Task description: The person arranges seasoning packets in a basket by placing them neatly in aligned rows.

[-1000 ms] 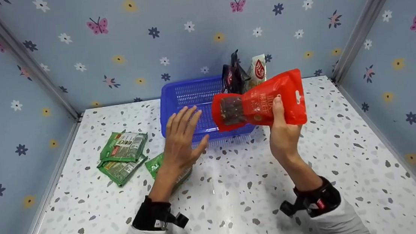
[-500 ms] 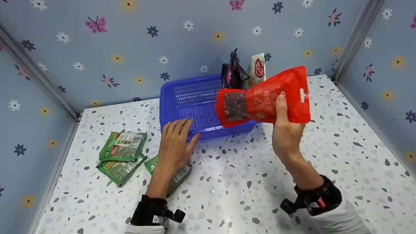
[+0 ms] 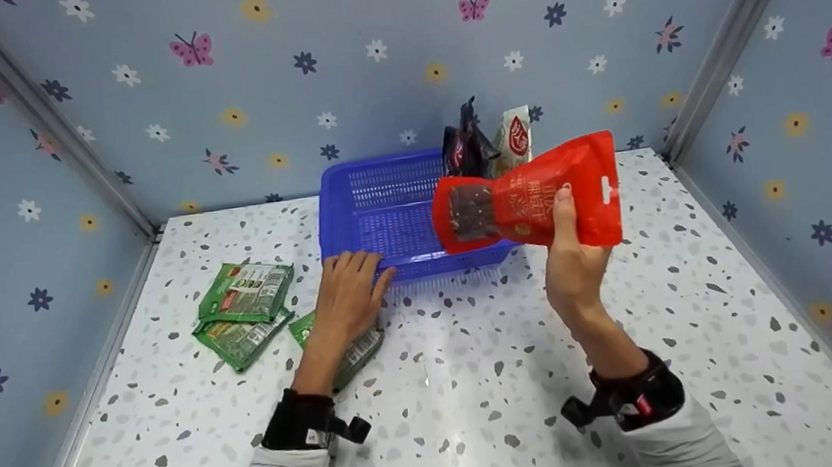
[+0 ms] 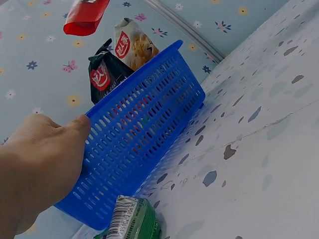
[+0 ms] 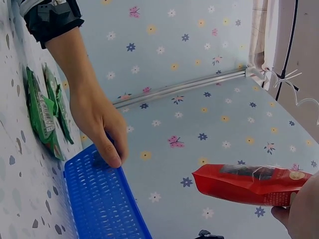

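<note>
My right hand (image 3: 578, 279) holds a red snack pouch (image 3: 552, 191) by one end, thumb on top. The pouch has a clear window showing dark pieces and hangs above the right part of a blue plastic basket (image 3: 419, 267). My left hand (image 3: 346, 296) grips the basket's near rim at its left corner; in the right wrist view its thumb (image 5: 110, 154) lies against the outer wall and the fingers are over the rim. A black bag (image 3: 467, 150) and a white bag (image 3: 515, 138) stand at the basket's right end, partly hidden by the pouch.
Two green packets (image 3: 248, 292) overlap on the speckled table, left of the basket. Another green packet (image 3: 359, 355) lies partly under my left forearm. Flower-patterned panels (image 3: 386, 63) enclose the back and sides, close behind the basket.
My left hand has come down and back from over the basket and taken hold of its near rim. My right hand has shifted the red pouch slightly to the right.
</note>
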### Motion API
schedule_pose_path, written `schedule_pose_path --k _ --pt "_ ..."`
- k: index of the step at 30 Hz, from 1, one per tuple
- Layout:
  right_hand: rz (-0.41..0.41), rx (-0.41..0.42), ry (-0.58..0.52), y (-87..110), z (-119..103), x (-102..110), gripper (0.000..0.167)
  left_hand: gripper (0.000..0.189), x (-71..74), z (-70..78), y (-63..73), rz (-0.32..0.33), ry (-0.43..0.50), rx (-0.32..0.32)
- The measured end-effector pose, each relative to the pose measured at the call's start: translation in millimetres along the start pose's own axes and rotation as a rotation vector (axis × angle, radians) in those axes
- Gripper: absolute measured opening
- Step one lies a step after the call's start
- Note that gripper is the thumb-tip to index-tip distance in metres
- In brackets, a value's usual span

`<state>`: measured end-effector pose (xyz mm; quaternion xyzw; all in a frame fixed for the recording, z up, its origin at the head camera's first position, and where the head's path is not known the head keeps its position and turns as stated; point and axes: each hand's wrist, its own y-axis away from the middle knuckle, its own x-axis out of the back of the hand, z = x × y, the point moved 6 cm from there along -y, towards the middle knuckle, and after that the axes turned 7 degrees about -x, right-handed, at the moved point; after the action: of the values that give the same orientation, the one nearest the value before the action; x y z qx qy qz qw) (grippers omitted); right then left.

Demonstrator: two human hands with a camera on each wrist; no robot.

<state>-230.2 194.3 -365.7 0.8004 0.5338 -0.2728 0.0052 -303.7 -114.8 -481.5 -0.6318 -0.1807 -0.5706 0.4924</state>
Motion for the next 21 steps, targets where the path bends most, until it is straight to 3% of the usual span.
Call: schedule_pose_path --k 21 --pt "0.006 0.003 0.063 -4.1 8.4 -4.5 0.047 0.047 -1.0 0.3 -0.1 -0.025 0.024 0.032"
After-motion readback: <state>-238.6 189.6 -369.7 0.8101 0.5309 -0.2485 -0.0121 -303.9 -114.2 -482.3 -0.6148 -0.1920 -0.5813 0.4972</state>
